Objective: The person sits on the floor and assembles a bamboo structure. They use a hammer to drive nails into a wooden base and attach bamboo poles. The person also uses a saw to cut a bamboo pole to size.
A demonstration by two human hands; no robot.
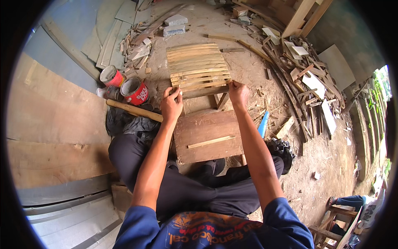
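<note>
A slatted panel of pale bamboo or wood strips (pixel 198 62) stands in front of me on a wooden frame. My left hand (pixel 171 106) is closed at the left end of its nearest slat (pixel 203 85). At the right end of that slat, the fingers of my right hand (pixel 239 94) are pinched together. The fingertips partly hide both ends of it. Nearer to me is a brown wooden board (pixel 207 126), and one thin loose strip (pixel 211 142) lies across it, touched by neither hand.
To the left stand red paint cans (pixel 136 92), a wooden pole (pixel 134 110) and black plastic (pixel 137 124). A blue object (pixel 263 124) is right of the board. Scrap wood (pixel 306 87) lies heaped farther right. Grey blocks (pixel 174 30) sit at the back. Another person's leg (pixel 350 202) shows lower right.
</note>
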